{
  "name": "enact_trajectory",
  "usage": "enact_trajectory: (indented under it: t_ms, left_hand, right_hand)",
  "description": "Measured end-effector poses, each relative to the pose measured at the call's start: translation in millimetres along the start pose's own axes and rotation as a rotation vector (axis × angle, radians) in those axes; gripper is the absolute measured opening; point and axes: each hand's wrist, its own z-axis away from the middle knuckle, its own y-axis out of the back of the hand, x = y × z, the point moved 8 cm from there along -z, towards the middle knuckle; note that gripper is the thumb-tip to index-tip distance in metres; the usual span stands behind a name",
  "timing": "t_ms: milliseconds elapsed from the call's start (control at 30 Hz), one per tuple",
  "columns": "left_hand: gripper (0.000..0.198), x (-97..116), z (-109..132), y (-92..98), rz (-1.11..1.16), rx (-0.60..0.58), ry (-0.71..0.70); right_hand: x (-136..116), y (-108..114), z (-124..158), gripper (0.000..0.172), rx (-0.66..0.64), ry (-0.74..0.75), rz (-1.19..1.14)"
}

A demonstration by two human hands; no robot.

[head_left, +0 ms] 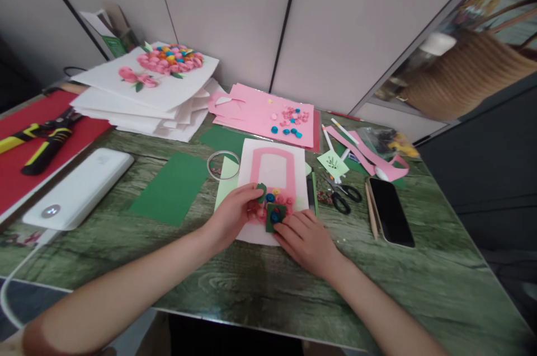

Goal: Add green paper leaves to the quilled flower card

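**Flower cluster on a pink paper frame, partly filled**

The left hand (235, 210) has thumb and fingers drawn together on a small green piece (262, 192). The right hand (308, 239) is curled, its fingertips closed on the edge of a green square (271, 226), over which a blue curl (275, 217) shows. Both hands are above the lower half of a white sheet (274, 174), directly in front of the person.

On this sheet lies the pink frame (291, 171). Its lower part bears pink flowers (288, 200), with blue and yellow ones among them; its upper arch is bare. The filling thus appears well begun but unfinished, though the hands hide part of the cluster; whether the flowers are fixed cannot be told.

Beyond, pink sheets (251, 107) carry loose pink and blue curls, apparently unused. To the right lie scissors (345, 191) and a pale green card (333, 163) with dark cut shapes; to the left, a green paper (170, 188). Farther back, a paper stack (168, 101) is topped by a denser flower arrangement (170, 59).
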Motion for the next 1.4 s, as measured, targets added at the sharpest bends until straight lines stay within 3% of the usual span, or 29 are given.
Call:
enact_trajectory:
  t_ms: [200,333,400,500,633,767,900,1033,1167,1267,1333,1400]
  left_hand:
    - [0.016,5,2,-3.3,-0.113,-0.026,-0.080]
    - [0.017,7,4,-8.2,-0.193,-0.076,-0.088]
    - [0.017,4,6,-10.8,-0.212,-0.117,-0.052]
    - [0.015,-2,7,-12.9,-0.232,-0.161,-0.008]
    - [0.013,-4,8,-12.4,-0.231,-0.154,0.019]
    - [0.015,-3,8,-12.6,-0.218,-0.141,0.030]
    - [0.014,-3,8,-13.5,-0.229,-0.147,0.022]
    - [0.014,-5,9,-13.7,-0.230,-0.140,0.030]
    - [0.014,-4,10,-14.5,-0.253,-0.151,0.030]
    - [0.014,-5,10,-14.5,-0.269,-0.167,0.019]
    - [0.015,-5,10,-15.2,-0.301,-0.179,-0.007]
    - [0.017,-4,11,-17.6,-0.361,-0.195,-0.048]
  right_hand:
    - [3,12,2,0.007,0.052,0.023,-0.024]
    - [26,30,10,0.008,0.115,-0.041,-0.051]
    - [48,36,17,0.008,0.144,-0.158,-0.071]
    - [88,36,32,0.007,0.167,-0.469,-0.140]
    - [110,32,43,0.016,0.191,-0.683,-0.143]
    - [115,25,42,0.022,0.156,-0.721,-0.181]
    - [106,16,32,0.031,0.080,-0.634,-0.141]
    - [102,13,28,0.014,0.063,-0.577,-0.084]
    - [138,37,51,0.024,0.217,-0.758,0.007]
    - [164,52,67,0.037,0.250,-0.859,0.058]
    - [166,57,71,0.043,0.255,-0.933,0.083]
    - [152,57,65,0.032,0.291,-0.954,-0.030]
